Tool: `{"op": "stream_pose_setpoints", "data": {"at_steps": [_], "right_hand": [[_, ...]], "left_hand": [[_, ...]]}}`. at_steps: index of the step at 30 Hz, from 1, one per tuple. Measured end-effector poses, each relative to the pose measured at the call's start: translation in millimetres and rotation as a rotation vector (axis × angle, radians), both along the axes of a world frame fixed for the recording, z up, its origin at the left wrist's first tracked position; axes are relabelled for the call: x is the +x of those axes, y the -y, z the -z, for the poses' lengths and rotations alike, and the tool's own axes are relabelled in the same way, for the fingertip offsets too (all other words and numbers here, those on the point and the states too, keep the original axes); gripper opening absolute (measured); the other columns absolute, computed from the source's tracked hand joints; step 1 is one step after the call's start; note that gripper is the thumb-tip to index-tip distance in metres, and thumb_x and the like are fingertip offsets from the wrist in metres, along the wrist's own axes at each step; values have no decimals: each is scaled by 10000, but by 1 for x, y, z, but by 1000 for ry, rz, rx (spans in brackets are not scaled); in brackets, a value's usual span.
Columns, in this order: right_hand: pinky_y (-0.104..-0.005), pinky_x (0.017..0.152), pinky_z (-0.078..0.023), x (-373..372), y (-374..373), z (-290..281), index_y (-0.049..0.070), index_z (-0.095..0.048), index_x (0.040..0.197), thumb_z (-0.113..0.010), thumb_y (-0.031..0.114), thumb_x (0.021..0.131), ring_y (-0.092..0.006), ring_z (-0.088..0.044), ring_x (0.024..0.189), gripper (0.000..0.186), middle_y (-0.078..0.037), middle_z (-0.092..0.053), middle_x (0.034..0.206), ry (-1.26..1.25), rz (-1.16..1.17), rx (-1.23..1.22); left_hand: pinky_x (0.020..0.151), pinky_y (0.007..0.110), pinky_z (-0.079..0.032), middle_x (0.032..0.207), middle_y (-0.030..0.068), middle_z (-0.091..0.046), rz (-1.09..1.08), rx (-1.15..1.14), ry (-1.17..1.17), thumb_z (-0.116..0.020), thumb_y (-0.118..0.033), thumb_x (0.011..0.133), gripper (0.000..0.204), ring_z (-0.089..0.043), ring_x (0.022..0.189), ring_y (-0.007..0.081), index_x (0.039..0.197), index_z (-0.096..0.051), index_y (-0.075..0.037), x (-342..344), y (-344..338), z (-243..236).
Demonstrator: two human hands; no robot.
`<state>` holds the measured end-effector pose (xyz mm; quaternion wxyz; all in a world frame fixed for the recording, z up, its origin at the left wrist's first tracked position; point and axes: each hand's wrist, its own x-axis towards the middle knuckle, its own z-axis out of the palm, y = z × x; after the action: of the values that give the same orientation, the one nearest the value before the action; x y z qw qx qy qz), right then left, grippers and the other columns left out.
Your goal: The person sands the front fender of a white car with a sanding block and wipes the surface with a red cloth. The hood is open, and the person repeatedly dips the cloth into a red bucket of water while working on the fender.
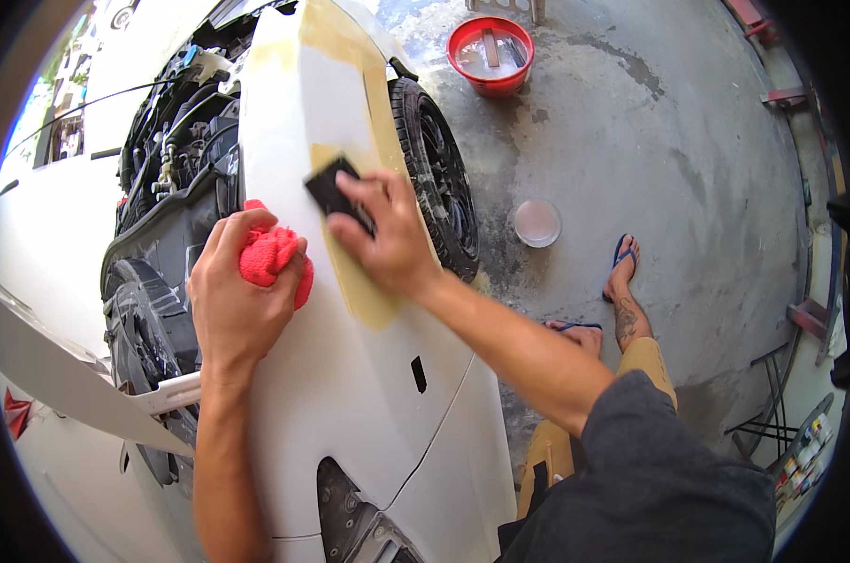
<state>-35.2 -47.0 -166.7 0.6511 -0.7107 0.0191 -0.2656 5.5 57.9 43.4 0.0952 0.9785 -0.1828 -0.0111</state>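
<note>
"Where is the black block (327, 191)?"
"On the fender (289, 422), at the left edge of the yellowish patch (364, 293); right hand (394, 235) has fingers clamped on it, long axis seemingly slanting up-left."
"Left hand (234, 293)?"
"Fingers closed around red cloth (271, 258)."

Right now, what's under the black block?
White panel with a yellowish patch shows around the black block in the right hand; the area directly beneath is covered.
</note>
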Motion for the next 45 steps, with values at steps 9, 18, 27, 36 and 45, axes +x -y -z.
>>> {"op": "stream_pose_setpoints", "data": {"at_steps": [9, 18, 27, 36, 45], "right_hand": [[-420, 833, -546, -11, -3, 6, 187, -740, 1279, -904, 328, 803, -318, -607, 990, 523, -137, -605, 1205, 57, 42, -24], [-398, 908, -536, -25, 2, 9, 179, -728, 1287, -910, 319, 828, -303, -590, 1117, 513, -147, -591, 1273, 176, -76, 33], [-518, 966, -510, -36, 3, 23, 262, -731, 1287, -878, 376, 842, -326, -599, 1064, 483, -124, -586, 1266, 228, -100, -5], [-489, 984, -474, -40, 16, 43, 282, -716, 1320, -859, 375, 860, -322, -585, 1171, 491, -102, -573, 1302, 392, -231, -11], [-548, 1179, -432, -33, 29, 42, 180, -701, 942, -791, 129, 854, -323, -593, 1314, 136, -63, -619, 1477, 459, -392, -37]], "left_hand": [[902, 382, -559, 994, 147, -738, -107, -97, -8, -756, -71, 854, 271, -738, 908, 295, 1100, -652, -26, 3, -4, 5], [912, 376, -558, 998, 141, -738, -94, -67, -11, -753, -75, 848, 278, -733, 909, 273, 1099, -649, -21, 3, -4, 5], [903, 369, -559, 979, 137, -738, -59, -43, -18, -756, -89, 853, 272, -728, 888, 262, 1095, -653, -21, 5, -4, 5], [902, 367, -557, 976, 130, -738, -78, -49, -39, -755, -95, 858, 267, -726, 891, 270, 1094, -652, -26, 4, -2, 4], [887, 363, -555, 935, 115, -721, -69, -33, -37, -751, -96, 854, 257, -706, 854, 244, 1080, -651, -26, 3, 0, 3]]}}
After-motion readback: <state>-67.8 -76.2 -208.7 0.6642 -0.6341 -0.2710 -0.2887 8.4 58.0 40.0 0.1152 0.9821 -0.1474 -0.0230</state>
